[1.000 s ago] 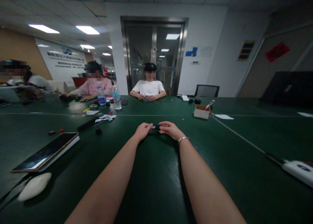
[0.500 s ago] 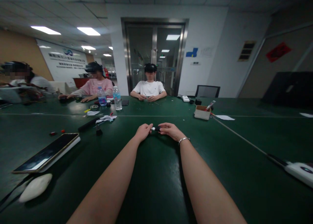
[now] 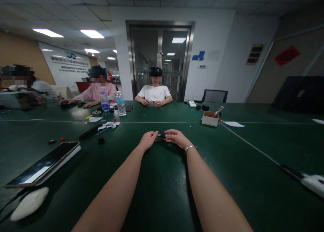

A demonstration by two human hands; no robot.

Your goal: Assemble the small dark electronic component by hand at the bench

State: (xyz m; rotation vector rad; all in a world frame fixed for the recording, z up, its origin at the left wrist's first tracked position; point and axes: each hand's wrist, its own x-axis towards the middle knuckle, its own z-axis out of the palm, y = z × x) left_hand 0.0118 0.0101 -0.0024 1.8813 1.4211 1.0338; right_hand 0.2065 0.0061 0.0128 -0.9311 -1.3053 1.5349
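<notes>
Between my hands, above the green table (image 3: 162, 178), is a small dark object (image 3: 162, 135) with a lighter, metallic-looking part at its left end. My left hand (image 3: 149, 139) pinches that left end with closed fingers. The fingertips and thumb of my right hand (image 3: 176, 138) close on the black right end, and a silver bracelet circles that wrist. What exactly the object is, I cannot make out. Part of it is hidden by my fingertips.
At the left lie a phone (image 3: 45, 163), a white rounded object (image 3: 29, 203) and a black stand-like piece (image 3: 100, 139). Two bottles (image 3: 121, 105) stand farther back. A small box (image 3: 210, 119) holds items at the right. People (image 3: 154, 93) sit across the table.
The view has shifted slightly, so things on the table appear a little lower. Both hands keep their hold on the small object, whose light end now looks less bright.
</notes>
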